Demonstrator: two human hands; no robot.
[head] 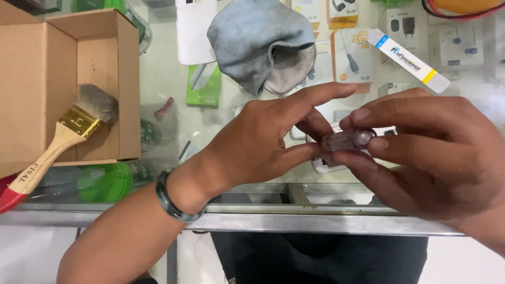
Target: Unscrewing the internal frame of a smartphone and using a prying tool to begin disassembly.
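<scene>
Glass makes the top of the surface, and above it both hands meet around a small clear plastic piece. The right hand pinches it between thumb and fingers while the left hand touches its end, perhaps to steady it. Farther away lie a grey cloth, and a brush leaning in an open cardboard box.

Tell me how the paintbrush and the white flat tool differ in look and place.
The paintbrush has a wooden handle with a red tip, a gold ferrule and grey bristles; the white flat tool is a thin plastic strip with blue and yellow ends. The paintbrush rests across the cardboard box; the white flat tool lies on the glass counter. Both lie diagonally, untouched.
</scene>
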